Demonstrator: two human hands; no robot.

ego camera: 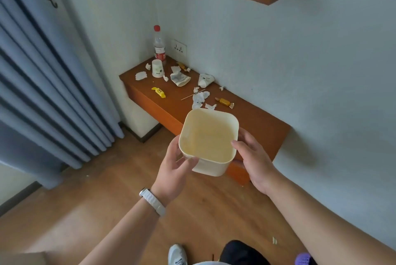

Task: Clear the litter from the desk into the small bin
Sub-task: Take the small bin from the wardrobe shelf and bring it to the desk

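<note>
Standing at the far corner of the counter (252, 119), the bottle (159, 47) bore a red label too small to read, as was the green print on the upturned paper cup (158, 68) beside it. The empty small bin (211, 167) hung in the air before the counter, held by the left hand (173, 164) curled round its near corner and the right hand (255, 162) clasping its right wall.

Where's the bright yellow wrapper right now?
Head view: the bright yellow wrapper lies on the desk near its left front edge, just in front of the upturned paper cup, apart from it.
</note>
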